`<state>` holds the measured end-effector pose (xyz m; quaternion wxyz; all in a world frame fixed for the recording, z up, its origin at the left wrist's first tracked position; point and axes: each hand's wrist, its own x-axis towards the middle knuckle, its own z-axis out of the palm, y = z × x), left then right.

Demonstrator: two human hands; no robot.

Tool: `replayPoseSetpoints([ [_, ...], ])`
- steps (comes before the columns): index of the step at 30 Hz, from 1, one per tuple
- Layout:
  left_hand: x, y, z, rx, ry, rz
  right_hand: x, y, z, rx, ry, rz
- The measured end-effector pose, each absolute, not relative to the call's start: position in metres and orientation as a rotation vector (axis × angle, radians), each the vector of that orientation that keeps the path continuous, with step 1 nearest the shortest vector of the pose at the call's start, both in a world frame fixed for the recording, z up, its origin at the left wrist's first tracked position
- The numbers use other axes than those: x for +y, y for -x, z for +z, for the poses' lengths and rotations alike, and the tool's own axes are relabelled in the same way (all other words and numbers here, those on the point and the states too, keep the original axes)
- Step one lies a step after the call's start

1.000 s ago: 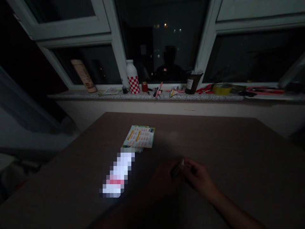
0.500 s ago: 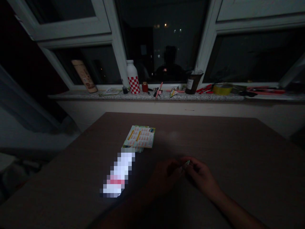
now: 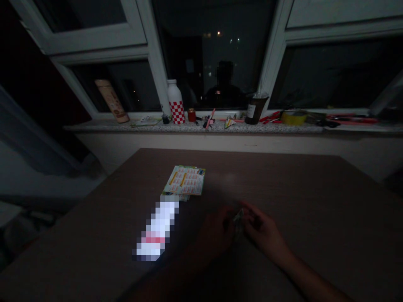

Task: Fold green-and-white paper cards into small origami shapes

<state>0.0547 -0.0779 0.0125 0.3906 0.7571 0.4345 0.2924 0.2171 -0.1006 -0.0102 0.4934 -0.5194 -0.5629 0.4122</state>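
A small piece of folded paper [image 3: 239, 219], pale with dark print, is held low over the table between my two hands. My left hand [image 3: 217, 230] is in deep shadow, its fingers closed on the paper's left side. On the other side my right hand [image 3: 262, 228] pinches it with thumb and fingers. The paper's lower part is dim, so its exact folded shape is unclear. To the left of my hands lies a bright, pixelated phone-like screen [image 3: 159, 226]. Just beyond it sits a stack of printed paper sheets [image 3: 185, 181] with rows of red and yellow print.
Along the granite windowsill [image 3: 220, 126] stand a tan flask [image 3: 111, 100], a white bottle with red checks [image 3: 176, 102], a small red jar [image 3: 191, 114] and a dark drink cup [image 3: 255, 109]. Yellow tape [image 3: 294, 118] lies farther right. The brown table [image 3: 299, 184] is dim.
The folded paper shows more now, with its face turned up between my hands. My fingers have shifted slightly apart around it. The sheets and the lit screen have stayed in place.
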Motion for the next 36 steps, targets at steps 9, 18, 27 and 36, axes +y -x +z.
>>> replayPoseSetpoints([
  [9,-0.078,-0.061,0.007,1.219,-1.842,0.805,-0.098,-0.209,-0.01,-1.3,1.273,0.967],
  [18,-0.075,-0.061,0.0,1.266,-1.708,0.872,-0.098,-0.209,-0.008,-1.402,1.39,0.774],
  [27,-0.076,-0.063,0.005,1.257,-1.685,0.883,-0.098,-0.211,-0.007,-1.42,1.423,0.758],
  [36,-0.067,-0.06,0.003,0.925,-0.888,0.868,-0.099,-0.215,-0.007,-1.441,1.298,0.75],
])
